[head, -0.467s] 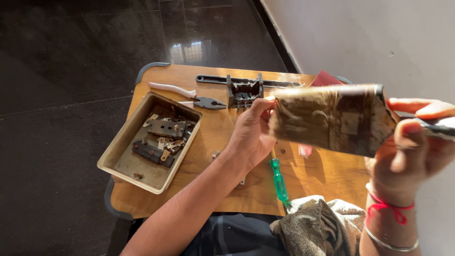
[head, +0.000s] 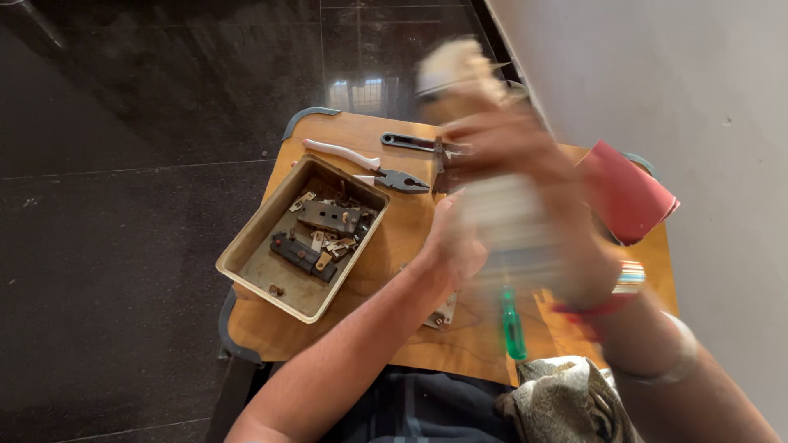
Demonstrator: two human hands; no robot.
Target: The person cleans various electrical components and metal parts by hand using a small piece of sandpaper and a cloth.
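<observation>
My right hand (head: 525, 164) is raised over the small wooden table (head: 394, 238) and smeared by motion. It grips a pale, worn brownish sheet (head: 505, 226) whose top end (head: 460, 70) sticks up above the fingers. My left hand (head: 451, 238) is at the sheet's lower left edge with its fingers curled on it. The blur hides the sheet's exact shape. Under the hands, a small metal plate (head: 443, 312) lies on the table.
A beige tray (head: 238, 262) of several rusty electrical parts sits at the table's left. White-handled pliers (head: 361, 164) and a black metal tool (head: 410, 141) lie at the back. A green screwdriver (head: 513, 328), a patterned cloth (head: 566, 402) and a curled red sheet (head: 628, 193) are at the right.
The sheet has swung from lying level between both hands to standing upright. My right hand has moved left and up with it; my left hand stays at its edge.
</observation>
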